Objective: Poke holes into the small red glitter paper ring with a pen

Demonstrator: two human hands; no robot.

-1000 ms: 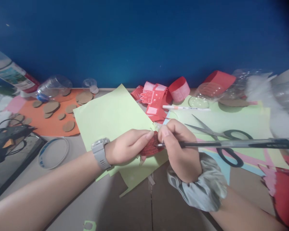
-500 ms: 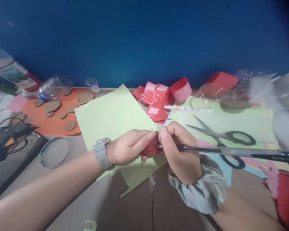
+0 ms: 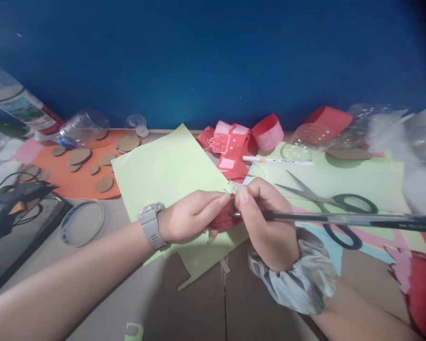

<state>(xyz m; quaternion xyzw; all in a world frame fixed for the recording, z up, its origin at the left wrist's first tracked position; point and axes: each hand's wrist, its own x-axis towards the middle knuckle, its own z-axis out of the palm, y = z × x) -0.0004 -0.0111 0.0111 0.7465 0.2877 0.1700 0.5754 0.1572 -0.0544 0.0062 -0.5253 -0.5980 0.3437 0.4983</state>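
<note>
Between the fingers of my left hand (image 3: 190, 215) is a small rounded red piece (image 3: 223, 219) patterned with fine dark lines, with a pale green frilled bit at its top. Its material is hard to tell. My right hand (image 3: 268, 222) is closed on a pen (image 3: 326, 217) held almost level, its tip touching the right side of the red piece. The fingertips of that hand meet the piece's upper right edge. Beneath both hands lies a light green paper sheet (image 3: 170, 166). My fingers cover part of the red piece.
Scissors (image 3: 323, 203) lie spread to the right, below a white marker (image 3: 277, 161). Red paper loops (image 3: 268, 132) stand at the back. Cardboard discs (image 3: 78, 156) rest on orange paper (image 3: 66, 182) at the left, near a tape ring (image 3: 82, 223) and clear plastic cups (image 3: 85, 127).
The view has shifted very slightly. Both hands keep almost the same pose, with the pen tip still against the red piece.
</note>
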